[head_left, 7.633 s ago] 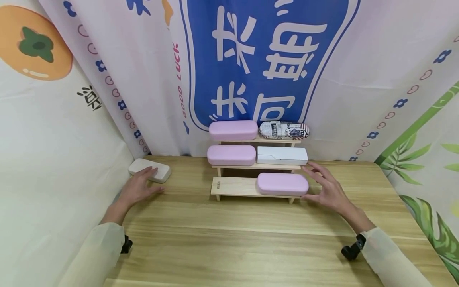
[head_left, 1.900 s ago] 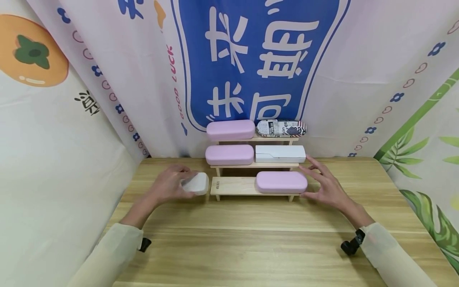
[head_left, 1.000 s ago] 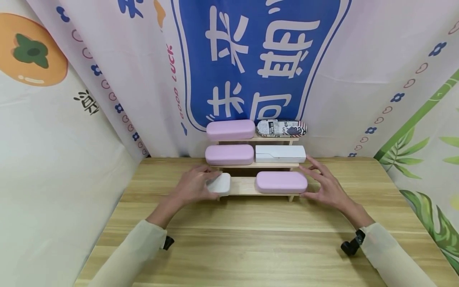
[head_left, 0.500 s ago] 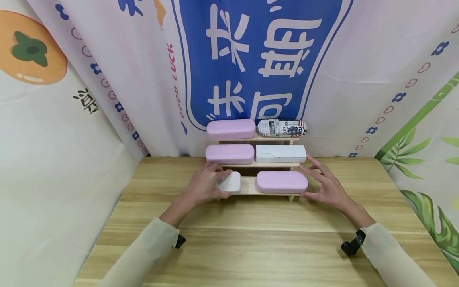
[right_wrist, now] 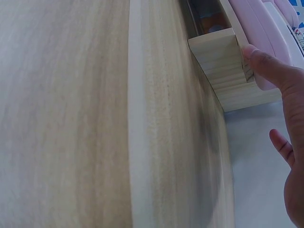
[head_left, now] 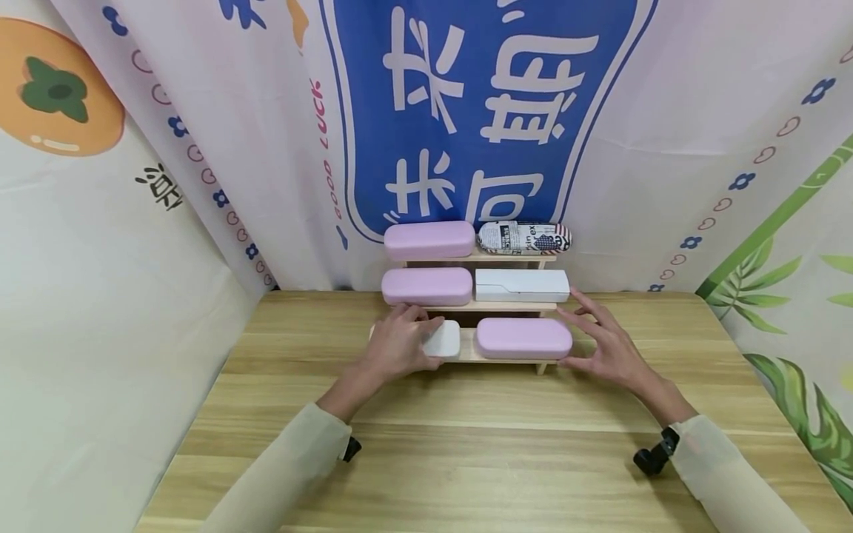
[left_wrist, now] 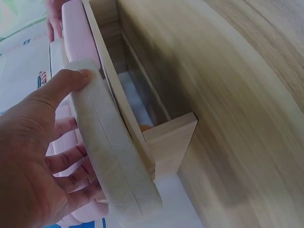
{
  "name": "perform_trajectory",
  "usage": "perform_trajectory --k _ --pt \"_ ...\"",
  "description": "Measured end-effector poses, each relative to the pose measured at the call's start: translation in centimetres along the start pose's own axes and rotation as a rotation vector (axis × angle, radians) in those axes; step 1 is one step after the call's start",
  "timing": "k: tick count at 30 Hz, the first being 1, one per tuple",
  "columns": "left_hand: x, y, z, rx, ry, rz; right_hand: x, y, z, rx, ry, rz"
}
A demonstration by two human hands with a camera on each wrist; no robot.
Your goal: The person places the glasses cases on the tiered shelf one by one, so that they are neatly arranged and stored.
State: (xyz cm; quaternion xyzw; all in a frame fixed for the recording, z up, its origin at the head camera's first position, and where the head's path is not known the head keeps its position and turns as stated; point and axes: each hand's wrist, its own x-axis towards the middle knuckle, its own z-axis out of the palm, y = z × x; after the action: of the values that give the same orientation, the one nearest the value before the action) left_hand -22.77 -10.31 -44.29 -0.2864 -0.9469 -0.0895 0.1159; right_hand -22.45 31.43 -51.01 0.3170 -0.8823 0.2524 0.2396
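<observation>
My left hand grips a white glasses case at the left half of the stand's lowest tier. In the left wrist view the thumb lies on the near side of the case, and its outer end juts past the tier. Whether the case bears fully on the wood is unclear. My right hand is at the right end of the wooden stand. In the right wrist view its thumb touches the end of the lowest tier beside a pink glasses case; the fingers reach toward the middle tier.
The middle tier carries another pink case and a white flap-front case. On top sit a pink case and a newsprint-patterned case. A printed curtain hangs behind the wooden table.
The white case, first lying at the table's far left, was picked up by my left hand and carried right onto the lowest tier, sliding further right toward the pink case. My right hand stays put.
</observation>
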Motion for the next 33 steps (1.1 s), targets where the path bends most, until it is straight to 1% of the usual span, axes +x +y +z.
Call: perform_trajectory --k 5,8,15,20,27,33 --pt "0.1 0.2 0.3 0.045 0.012 0.009 0.0 -0.1 0.0 -0.009 -0.003 0.008" --pt "0.2 0.2 0.4 0.055 0.016 0.011 0.1 -0.1 0.0 -0.022 -0.004 0.006" --pt "0.1 0.0 0.7 0.044 0.040 0.037 0.0 0.1 0.1 0.021 0.002 -0.011" --pt "0.1 -0.1 0.9 0.036 0.063 0.054 0.0 0.2 0.1 0.027 0.002 -0.018" --pt "0.3 -0.2 1.3 0.038 0.070 0.068 0.1 0.2 0.1 0.022 0.008 -0.023" --pt "0.4 -0.2 1.5 0.021 0.075 0.079 0.0 0.3 0.1 0.033 0.009 -0.020"
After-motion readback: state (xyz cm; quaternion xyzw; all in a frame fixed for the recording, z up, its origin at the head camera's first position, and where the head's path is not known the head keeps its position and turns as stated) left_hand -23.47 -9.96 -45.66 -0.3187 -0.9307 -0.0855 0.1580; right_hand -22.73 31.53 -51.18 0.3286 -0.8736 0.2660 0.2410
